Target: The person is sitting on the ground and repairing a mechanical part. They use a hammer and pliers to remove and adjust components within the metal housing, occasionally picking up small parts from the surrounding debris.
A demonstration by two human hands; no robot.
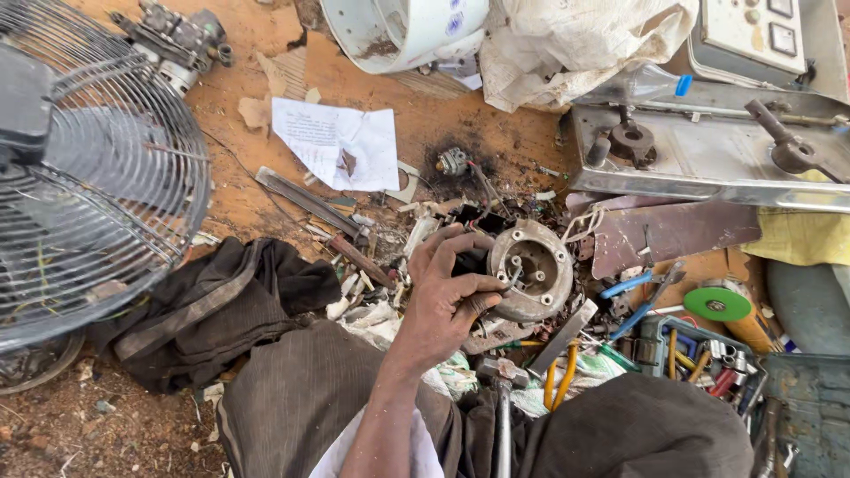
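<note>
Hands: one hand, can't tell which side, grips thin tool, bracing round grey metal housing above lap so its open face looks up | other hand unseen | hammer within reach

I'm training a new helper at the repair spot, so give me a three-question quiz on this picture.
1. True or false: the hand grips the round metal housing.
2. What lies just beyond the person's lap, below that housing? A) hammer B) saw C) paintbrush
3. Fill in: at the far left stands a caged ____.

Key: 1 true; 2 A; 3 fan. Which hand it is cannot be told with certainty; only one shows.
</note>
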